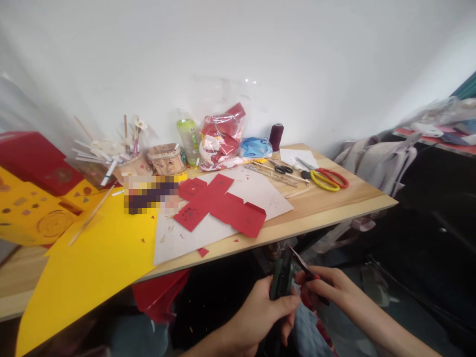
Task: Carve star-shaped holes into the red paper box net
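Observation:
Below the table's front edge, my left hand [266,310] is closed around a dark green and black tool [282,277]; its exact kind is not clear. My right hand [327,285] grips a pointed metal-bladed tool [300,260] with a black and red handle, perhaps small scissors. Its blade points up and left, beside the top of the green tool. Whether the two touch, I cannot tell. On the table lies an unfolded red card cutout [238,210] with cut patterns, resting on a pale board [178,248].
A yellow sheet [111,253] overhangs the wooden table's [364,198] front left. Behind stand baskets [167,157], a green bottle [189,141], a plastic bag of red scraps [223,139], blue wipes [256,147] and a thread spool [276,137]. Large red-and-yellow-handled scissors [327,179] lie right.

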`<act>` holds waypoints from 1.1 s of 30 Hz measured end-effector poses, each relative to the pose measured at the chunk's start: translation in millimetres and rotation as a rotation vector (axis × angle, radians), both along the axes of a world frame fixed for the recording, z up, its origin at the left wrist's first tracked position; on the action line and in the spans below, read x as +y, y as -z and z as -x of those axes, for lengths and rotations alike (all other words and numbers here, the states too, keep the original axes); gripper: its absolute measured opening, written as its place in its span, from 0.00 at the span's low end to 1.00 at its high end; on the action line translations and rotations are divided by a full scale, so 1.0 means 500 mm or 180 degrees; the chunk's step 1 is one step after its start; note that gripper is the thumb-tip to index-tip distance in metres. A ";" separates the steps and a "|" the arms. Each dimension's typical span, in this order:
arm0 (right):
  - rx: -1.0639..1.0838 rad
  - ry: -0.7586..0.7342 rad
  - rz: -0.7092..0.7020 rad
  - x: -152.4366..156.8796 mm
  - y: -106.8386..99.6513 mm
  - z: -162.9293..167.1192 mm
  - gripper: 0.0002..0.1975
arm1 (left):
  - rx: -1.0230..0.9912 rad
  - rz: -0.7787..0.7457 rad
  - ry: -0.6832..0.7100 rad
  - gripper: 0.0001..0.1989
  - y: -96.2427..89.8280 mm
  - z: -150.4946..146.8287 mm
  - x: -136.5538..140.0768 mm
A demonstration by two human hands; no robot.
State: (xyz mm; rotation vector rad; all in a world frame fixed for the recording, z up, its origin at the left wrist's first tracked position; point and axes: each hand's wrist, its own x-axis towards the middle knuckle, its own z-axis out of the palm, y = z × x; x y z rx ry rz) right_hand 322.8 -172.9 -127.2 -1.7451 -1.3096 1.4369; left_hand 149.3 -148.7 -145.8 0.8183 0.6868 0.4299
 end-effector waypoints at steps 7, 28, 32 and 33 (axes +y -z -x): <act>-0.0341 0.0138 -0.0012 0.000 0.009 0.001 0.17 | 0.0084 -0.0008 0.0076 0.18 0.002 -0.006 -0.001; -0.1672 0.0187 -0.0273 0.010 0.080 -0.020 0.17 | 0.0415 -0.0138 -0.0064 0.15 0.055 -0.033 -0.007; -0.1794 0.0146 -0.0302 0.015 0.092 -0.016 0.18 | 0.0622 -0.0193 -0.0176 0.15 0.070 -0.039 -0.004; -0.1811 0.0121 -0.0307 0.017 0.095 -0.016 0.18 | 0.0688 -0.0230 -0.0198 0.15 0.075 -0.039 -0.003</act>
